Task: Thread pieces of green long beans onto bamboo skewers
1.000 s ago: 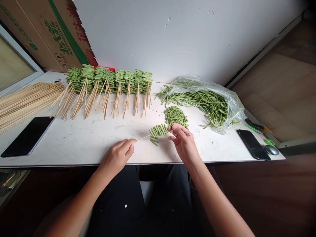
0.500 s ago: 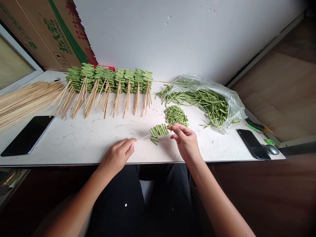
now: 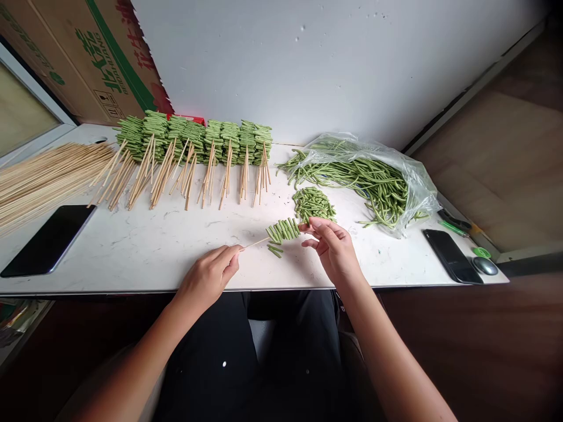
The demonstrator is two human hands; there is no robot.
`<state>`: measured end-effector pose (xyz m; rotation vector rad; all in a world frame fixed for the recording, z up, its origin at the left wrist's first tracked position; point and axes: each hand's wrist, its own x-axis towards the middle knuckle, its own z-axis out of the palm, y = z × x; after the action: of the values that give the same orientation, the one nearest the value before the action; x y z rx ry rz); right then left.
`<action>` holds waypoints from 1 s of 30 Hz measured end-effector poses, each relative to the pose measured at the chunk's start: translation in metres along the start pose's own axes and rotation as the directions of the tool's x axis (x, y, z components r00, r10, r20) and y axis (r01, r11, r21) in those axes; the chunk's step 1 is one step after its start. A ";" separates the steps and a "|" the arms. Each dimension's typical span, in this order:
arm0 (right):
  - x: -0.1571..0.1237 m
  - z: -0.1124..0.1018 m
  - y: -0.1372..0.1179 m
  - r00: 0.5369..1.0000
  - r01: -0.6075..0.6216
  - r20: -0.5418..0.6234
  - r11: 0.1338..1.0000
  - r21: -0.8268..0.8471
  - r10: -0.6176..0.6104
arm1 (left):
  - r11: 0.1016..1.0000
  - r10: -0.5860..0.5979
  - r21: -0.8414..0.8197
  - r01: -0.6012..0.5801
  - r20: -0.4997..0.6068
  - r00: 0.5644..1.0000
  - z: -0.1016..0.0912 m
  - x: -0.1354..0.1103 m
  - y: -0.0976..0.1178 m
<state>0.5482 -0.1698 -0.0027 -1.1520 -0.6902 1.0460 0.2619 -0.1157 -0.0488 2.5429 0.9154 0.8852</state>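
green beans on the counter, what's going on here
The left hand holds a skewer by its bare end, and the right hand is at the other end, next to a row of bean pieces threaded on it. A pile of loose pieces lies just beyond; filled skewers are stacked toward the back left.

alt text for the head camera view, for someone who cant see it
A left hand holds a thin skewer threaded with short green bean pieces, the right hand at its other end, over a white table. Behind are stacked bean skewers, a heap of cut beans and long beans partly in a clear bag.
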 end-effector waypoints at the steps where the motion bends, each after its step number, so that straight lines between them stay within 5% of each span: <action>1: 0.000 0.000 0.000 1.000 -0.020 -0.002 1.000 0.004 0.020 | 1.000 0.000 0.000 0.000 0.000 1.000 0.000 0.000 0.000; 13: 0.001 -0.001 0.001 0.998 -0.064 -0.022 0.997 -0.040 0.063 | 1.000 -0.005 0.003 0.005 0.005 1.000 0.001 -0.002 -0.002; 30: -0.006 0.013 0.026 0.982 0.134 -0.122 0.988 -0.082 -0.143 | 0.999 0.013 0.046 -0.013 -0.005 1.000 0.001 0.000 0.001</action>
<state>0.5265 -0.1688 -0.0233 -1.2061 -0.7016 0.8280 0.2627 -0.1167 -0.0489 2.5891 0.9326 0.8846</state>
